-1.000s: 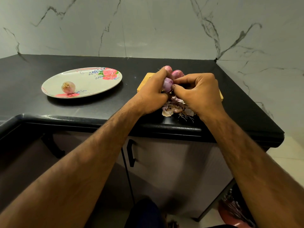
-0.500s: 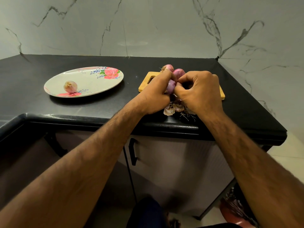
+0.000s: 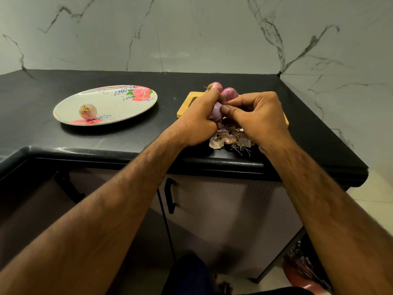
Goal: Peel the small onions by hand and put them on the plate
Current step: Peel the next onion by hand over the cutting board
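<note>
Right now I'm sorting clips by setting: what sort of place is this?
Probably a home kitchen: a black countertop over cabinet doors, marble-look wall panels, and a floral plate holding one peeled onion.

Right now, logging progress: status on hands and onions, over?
Left hand grips purple onion, right hand pinches it. Peeled onion on plate; two unpeeled onions on board. Peel scraps underneath.

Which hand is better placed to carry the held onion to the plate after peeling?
Probably the left hand: it grips the small purple onion, and the oval floral plate lies to its left; the right hand only pinches it.
</note>
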